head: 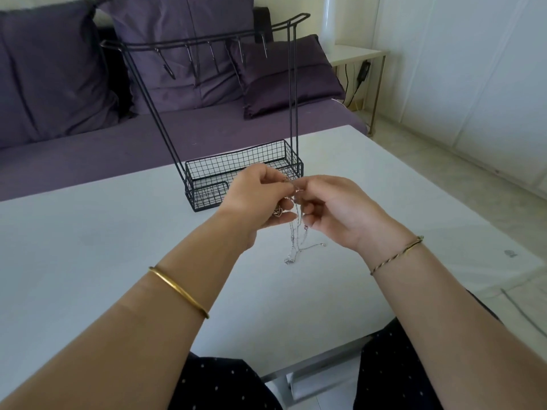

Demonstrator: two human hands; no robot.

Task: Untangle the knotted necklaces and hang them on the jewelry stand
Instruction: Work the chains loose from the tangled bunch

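You are at the untangling step, and none of the hooks (212, 56) on the jewelry stand (293, 84) carries a chain yet, so I judge the task to be near its start. Your left hand (260, 196) and right hand (334, 208) are raised over the middle of the table (88, 247), just in front of the stand's wire basket (236, 164), which sits by the far edge. Both hands are curled, thumb and fingertips pinching the necklaces (296, 238) at the top of the tangle, with the two pinches almost touching. To do this well, ease the pinches apart gently instead of pulling, since a hard tug would likely tighten the knot. Work one loop loose at a time, and let the free ends hang so their weight shows you which strand runs where. Laying the bundle flat on the table may help if the knot resists (fine chain handles poorly in the air). The necklaces look like thin silvery chains, several strands bunched together between your fingers and trailing down towards the table, with one end kinked off to the right and a small clasp or ring at its tip. A small pendant (277, 213) shows against your left fingers, though its shape is too small to tell. How many necklaces there are, I cannot tell.
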